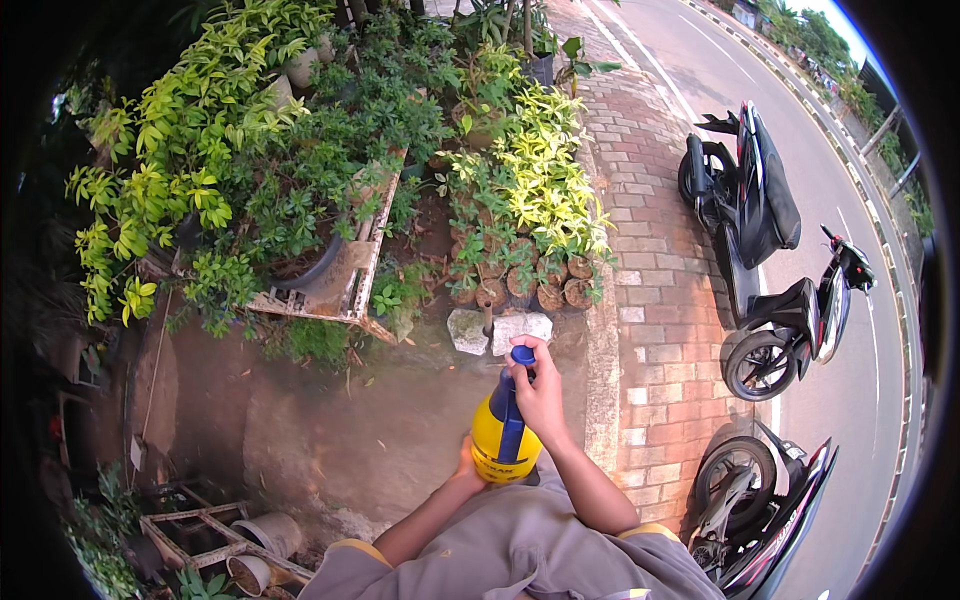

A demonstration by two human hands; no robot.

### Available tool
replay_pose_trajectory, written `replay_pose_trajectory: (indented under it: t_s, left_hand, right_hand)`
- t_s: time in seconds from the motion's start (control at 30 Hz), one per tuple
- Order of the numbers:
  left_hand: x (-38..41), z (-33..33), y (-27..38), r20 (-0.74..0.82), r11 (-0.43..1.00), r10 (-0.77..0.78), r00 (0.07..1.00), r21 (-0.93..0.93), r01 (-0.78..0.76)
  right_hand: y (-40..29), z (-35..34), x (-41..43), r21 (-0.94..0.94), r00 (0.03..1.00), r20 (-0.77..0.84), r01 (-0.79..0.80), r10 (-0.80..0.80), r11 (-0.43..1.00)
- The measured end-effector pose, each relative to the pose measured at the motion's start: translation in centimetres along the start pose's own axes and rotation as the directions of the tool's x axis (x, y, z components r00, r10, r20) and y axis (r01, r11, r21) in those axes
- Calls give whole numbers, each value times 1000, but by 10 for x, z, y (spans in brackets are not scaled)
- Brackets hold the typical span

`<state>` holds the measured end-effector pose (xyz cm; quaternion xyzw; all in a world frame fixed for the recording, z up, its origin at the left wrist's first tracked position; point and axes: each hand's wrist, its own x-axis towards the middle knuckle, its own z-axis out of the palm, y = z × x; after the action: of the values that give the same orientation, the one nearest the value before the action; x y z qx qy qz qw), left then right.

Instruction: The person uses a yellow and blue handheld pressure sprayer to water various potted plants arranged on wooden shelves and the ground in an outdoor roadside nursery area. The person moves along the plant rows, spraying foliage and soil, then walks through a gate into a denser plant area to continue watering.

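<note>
A yellow and blue pump sprayer bottle (pixel 491 431) is held against the front of my body, in the lower middle of the view. My right hand (pixel 538 382) has its fingers around the blue knob (pixel 523 355) at the bottle's top. Low on the bottle's left side, my left hand (pixel 466 463) supports the yellow body, its fingers partly hidden behind it. The nozzle cannot be made out. Beyond the bottle, small potted plants with yellow-green leaves (pixel 551 180) stand in a group behind two pale stone blocks (pixel 523 330).
A rusty metal rack (pixel 367 262) with leafy shrubs is at the upper left. Another metal frame (pixel 202 536) with white pots (pixel 270 534) lies lower left. A concrete kerb (pixel 602 375) borders the brick pavement (pixel 660 300), where motorcycles (pixel 750 195) stand beside the road.
</note>
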<state>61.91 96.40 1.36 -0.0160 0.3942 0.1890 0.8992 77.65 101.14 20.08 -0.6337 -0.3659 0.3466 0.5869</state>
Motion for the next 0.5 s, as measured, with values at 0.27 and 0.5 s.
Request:
replay_pose_trajectory:
  t_s: [0.27, 0.5]
  left_hand:
    - [13, 23, -33, -40, 998, 51, 998, -24, -52]
    - [33, 23, -80, -4, 975, 176, 984, -137, -175]
  right_hand:
    - [-3, -31, 19, -60, 994, 92, -49, 54, 997]
    - [14, -58, 18, -45, 978, 198, -61, 69, 997]
